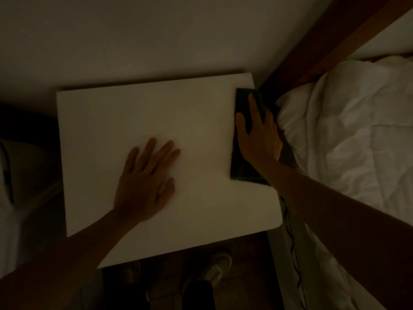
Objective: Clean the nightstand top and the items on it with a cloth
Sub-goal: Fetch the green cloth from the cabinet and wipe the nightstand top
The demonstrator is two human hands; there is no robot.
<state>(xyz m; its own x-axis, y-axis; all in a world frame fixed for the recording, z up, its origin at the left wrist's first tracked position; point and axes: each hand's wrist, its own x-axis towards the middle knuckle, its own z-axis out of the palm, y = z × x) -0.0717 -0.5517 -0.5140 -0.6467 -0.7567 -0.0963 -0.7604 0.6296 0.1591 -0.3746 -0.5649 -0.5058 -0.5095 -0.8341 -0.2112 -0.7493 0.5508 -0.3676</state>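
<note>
The scene is dim. The white nightstand top fills the middle of the view, with nothing standing on it. A dark folded cloth lies along its right edge. My right hand presses flat on the cloth, fingers stretched toward the far right corner. My left hand rests flat on the bare top near the middle, fingers spread, holding nothing.
A bed with a rumpled white duvet and a brown wooden headboard stands right of the nightstand. A thin cable hangs in the gap between them. The wall is just behind. My shoes show on the floor below.
</note>
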